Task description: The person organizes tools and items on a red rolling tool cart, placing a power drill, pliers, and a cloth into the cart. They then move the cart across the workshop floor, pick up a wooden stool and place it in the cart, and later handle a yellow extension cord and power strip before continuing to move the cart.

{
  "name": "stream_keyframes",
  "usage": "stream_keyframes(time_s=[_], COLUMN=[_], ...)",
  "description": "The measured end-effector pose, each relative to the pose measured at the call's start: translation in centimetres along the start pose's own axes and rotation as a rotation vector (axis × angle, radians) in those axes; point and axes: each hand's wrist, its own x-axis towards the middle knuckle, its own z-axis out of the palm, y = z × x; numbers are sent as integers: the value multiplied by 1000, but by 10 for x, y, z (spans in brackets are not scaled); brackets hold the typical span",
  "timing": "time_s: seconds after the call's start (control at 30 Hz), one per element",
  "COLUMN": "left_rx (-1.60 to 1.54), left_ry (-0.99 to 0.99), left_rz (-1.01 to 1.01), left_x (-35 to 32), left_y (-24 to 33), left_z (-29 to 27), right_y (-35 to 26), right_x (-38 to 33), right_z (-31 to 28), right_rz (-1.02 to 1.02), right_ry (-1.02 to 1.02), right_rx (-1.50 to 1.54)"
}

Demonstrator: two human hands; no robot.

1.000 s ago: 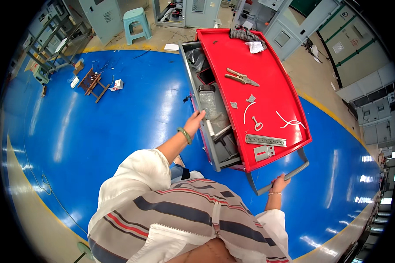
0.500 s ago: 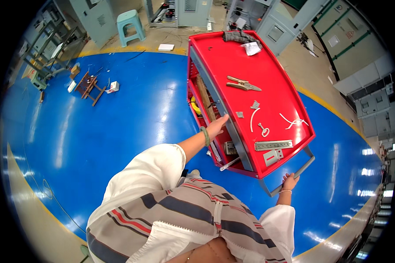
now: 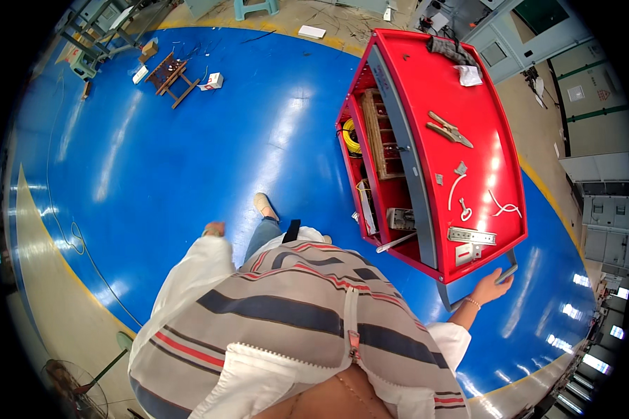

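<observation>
The left hand (image 3: pixel 215 229) is free beside the body; I cannot tell its fingers' opening. The right hand (image 3: pixel 495 285) wraps its fingers around the grey handle (image 3: pixel 444 296) of the red tool cart (image 3: pixel 454 94), ahead at right. Apparently, cart handling is in hand; guiding it calls for steady grip. Farther, snips (image 3: pixel 449 131) lie on top.

The bare right grip (image 3: pixel 490 286) is held forward, curled, while the bare left grip (image 3: pixel 215 229) is held out leftward.
</observation>
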Motion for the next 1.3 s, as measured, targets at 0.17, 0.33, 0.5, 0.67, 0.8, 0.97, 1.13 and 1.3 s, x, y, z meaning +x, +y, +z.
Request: stream_keyframes(time_s=[0.17, 0.33, 0.5, 0.67, 0.8, 0.97, 1.13, 1.3], left_rx=[-419, -1336, -1457, -1658, -1797, -1839, -1619, -1807], left_ry=[-32, 10, 218, 340, 337, 293, 449, 515], left_rz=[-122, -384, -243, -217, -230, -304, -363, -553], left_x=[-42, -37, -11, 28, 63, 109, 168, 210], left_y=[-88, -83, -121, -159, -189, -242, -335, -330], left_z=[42, 29, -49, -165, -230, -256, -165, -145], right_y=[-179, -307, -387, -395, -402, -414, -506, -690], right_x=[-47, -119, -227, -338, -377, -380, -374, -395], right_z=[38, 113, 175, 235, 274, 414, 545, 582], right_rz=[-338, -712, -845, -902, -770, -358, -1182, -938], right_ry=[-150, -268, -557, -910, -1085, -1269, -1290, -1276], right_rx=[159, 328, 456, 240, -121, -379, -494, -130])
